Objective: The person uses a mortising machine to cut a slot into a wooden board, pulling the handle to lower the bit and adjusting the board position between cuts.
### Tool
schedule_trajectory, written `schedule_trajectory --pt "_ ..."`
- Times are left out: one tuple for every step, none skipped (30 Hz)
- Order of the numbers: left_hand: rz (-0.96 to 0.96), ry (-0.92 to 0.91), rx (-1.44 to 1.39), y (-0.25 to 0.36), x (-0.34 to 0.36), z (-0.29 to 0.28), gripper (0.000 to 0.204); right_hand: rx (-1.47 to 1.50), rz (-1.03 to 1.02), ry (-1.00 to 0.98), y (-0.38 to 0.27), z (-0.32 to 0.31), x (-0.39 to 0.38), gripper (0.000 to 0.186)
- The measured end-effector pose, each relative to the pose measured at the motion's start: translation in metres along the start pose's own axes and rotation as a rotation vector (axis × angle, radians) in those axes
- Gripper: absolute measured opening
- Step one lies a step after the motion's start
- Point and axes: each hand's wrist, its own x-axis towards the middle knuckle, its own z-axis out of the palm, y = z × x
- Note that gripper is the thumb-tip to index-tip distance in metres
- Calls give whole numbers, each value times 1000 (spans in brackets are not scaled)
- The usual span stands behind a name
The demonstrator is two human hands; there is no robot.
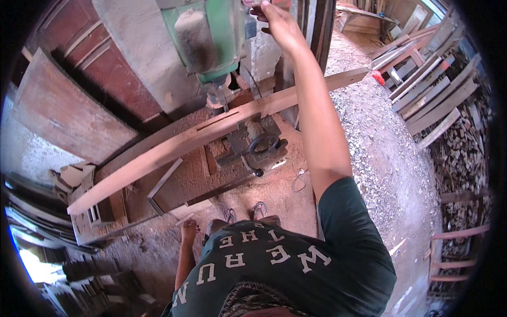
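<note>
A long wooden beam (158,150) lies across the worktable, held in the metal vise (259,134) with a round handwheel (264,143). A narrow slot is cut in the beam's upper face, close to the bit (217,98) of a green drilling or mortising machine (211,37). Raised far forward, my right hand (277,24) is beside the machine's upper right side. Its fingers are bent round something at the picture's top edge that I cannot make out. My left hand (190,230) hangs low by my side, near the table's front edge, with loosely bent fingers and nothing in it.
Sawdust and wood pieces lie on the worktable (185,179). Brown panels (68,105) lean at the left. Chips cover the ground (391,169) at the right, beside stacked boards (422,90). A thin cable (299,182) lies near my feet.
</note>
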Motion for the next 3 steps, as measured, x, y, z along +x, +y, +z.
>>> schedule_trajectory --pt "-26 37 -21 0 -12 11 21 -11 135 -102 3 4 10 60" --pt "-50 80 -45 -2 -24 16 22 -20 266 -209 2 8 16 60" --pt "-86 58 20 -27 -34 -4 34 36 275 -232 -1 20 19 61"
